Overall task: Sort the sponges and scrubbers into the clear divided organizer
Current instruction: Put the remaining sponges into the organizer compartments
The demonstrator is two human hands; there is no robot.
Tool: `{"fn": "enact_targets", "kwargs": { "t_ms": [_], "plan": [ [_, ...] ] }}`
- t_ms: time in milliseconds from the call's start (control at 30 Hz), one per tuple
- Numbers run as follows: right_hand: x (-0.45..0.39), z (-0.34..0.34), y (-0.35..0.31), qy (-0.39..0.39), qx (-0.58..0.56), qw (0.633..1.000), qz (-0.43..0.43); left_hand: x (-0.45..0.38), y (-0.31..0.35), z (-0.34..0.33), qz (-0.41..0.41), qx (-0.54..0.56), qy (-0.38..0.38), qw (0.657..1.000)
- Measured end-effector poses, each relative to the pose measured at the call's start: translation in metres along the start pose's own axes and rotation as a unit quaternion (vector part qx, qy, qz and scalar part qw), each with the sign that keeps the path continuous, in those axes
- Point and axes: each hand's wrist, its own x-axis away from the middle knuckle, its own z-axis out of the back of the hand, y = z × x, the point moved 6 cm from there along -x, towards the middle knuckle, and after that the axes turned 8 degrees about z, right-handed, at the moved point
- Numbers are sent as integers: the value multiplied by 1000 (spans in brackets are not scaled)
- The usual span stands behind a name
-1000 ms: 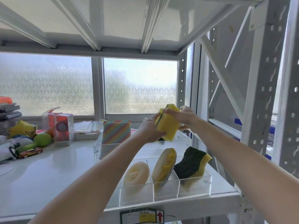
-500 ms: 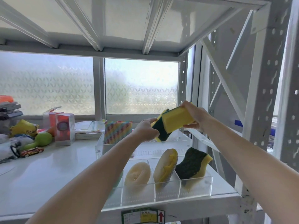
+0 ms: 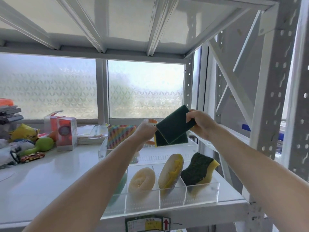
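Note:
Two green-and-yellow sponges hang above the clear divided organizer (image 3: 201, 192). My right hand (image 3: 199, 123) grips the upper sponge (image 3: 173, 122), green face toward me. My left hand (image 3: 145, 131) pinches the lower sponge (image 3: 168, 139) by its left edge. The two sponges overlap. In the organizer's front compartments sit a pale round scrubber (image 3: 142, 180), a yellow mesh scrubber (image 3: 170, 173) and a wavy green-yellow sponge (image 3: 199, 171). A rainbow-striped sponge (image 3: 119, 135) stands at the organizer's back left.
On the white shelf's left lie a toy car (image 3: 32, 156), a green toy (image 3: 43, 145), a red-and-clear box (image 3: 66, 133) and papers (image 3: 91, 131). A steel upright (image 3: 270, 114) rises at the right. The upper shelf's underside (image 3: 133, 25) is close overhead.
The stacked sponges have come apart. My right hand turned its sponge from yellow face to green face and lifted it rightward, while my left hand keeps the other sponge lower.

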Motion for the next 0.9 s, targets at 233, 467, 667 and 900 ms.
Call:
{"fn": "enact_targets", "kwargs": {
  "t_ms": [233, 467, 667, 900],
  "plan": [
    [4, 7, 22, 23, 308, 948, -77, 1, 1, 0, -17, -15, 9, 1000],
    [10, -8, 22, -35, 404, 910, -80, 11, 3, -14, 7, -158, -36, 987],
    [21, -14, 20, -78, 371, 919, -106, 5, 0, -12, -17, -184, -16, 983],
    [15, -4, 25, -19, 359, 927, -105, 4, 1, -12, -28, -198, -18, 980]
  ]
}}
